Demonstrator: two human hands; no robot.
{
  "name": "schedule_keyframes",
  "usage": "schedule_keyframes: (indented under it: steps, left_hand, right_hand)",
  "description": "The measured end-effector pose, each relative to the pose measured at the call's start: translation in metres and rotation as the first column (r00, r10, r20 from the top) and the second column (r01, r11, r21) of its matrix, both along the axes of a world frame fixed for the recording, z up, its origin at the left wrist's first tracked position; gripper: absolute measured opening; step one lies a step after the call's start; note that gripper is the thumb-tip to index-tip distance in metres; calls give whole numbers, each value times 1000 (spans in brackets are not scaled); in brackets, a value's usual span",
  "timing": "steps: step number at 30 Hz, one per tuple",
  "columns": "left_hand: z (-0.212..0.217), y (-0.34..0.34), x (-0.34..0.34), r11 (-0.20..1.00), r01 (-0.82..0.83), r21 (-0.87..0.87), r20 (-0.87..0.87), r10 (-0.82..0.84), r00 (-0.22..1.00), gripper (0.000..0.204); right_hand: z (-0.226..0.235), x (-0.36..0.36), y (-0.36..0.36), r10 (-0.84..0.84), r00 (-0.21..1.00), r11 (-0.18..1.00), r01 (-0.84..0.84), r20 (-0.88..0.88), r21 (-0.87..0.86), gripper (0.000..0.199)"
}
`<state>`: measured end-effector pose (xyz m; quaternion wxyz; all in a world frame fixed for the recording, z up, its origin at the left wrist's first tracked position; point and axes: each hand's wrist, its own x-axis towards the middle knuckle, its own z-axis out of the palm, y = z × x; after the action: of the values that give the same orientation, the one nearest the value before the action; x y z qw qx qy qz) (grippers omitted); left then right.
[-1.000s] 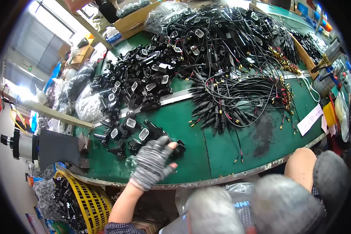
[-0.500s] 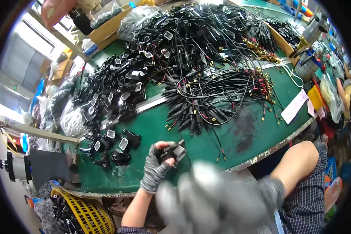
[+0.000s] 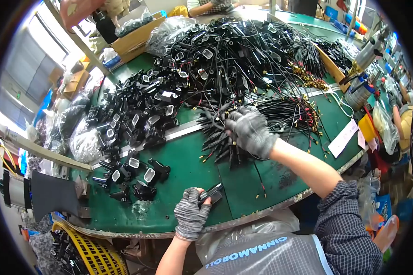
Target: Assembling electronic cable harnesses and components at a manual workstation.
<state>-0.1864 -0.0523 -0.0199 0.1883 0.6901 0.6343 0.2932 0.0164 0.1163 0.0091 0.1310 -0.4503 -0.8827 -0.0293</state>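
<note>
My left hand [image 3: 191,214], in a grey striped glove with bare fingertips, is closed around a small black plastic housing [image 3: 211,193] just above the near part of the green table. Stretched forward, my right hand [image 3: 252,132] wears a similar glove and has its fingers curled onto the thick ends of a bundle of black cables [image 3: 280,114]. The fingertips pinch at a black cable there; how many are caught, I cannot tell. Loose black housings [image 3: 144,190] with pale oval openings lie left of my left hand.
A large heap of black housings [image 3: 137,119] and cables covers the table's far side. A metal strip [image 3: 183,130] crosses the green table [image 3: 179,169]. Pink paper tags [image 3: 344,139] hang by the right edge. A yellow basket [image 3: 94,250] stands below at left.
My right hand has swung from a blur close to my body, out to the cable bundle. My left hand has lowered slightly and still holds the housing. The view has shifted a little.
</note>
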Motion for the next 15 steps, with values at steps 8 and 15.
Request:
schedule_keyframes:
  steps: [8,15]
  left_hand:
    - [-6,7,-25,965,50,-256,638,130,759,24]
    - [-7,-9,-33,977,21,-214,607,117,786,22]
  right_hand:
    - [-20,49,-52,359,925,933,-355,128,-51,23]
    - [-13,-33,-68,145,989,982,-138,42,-130,25]
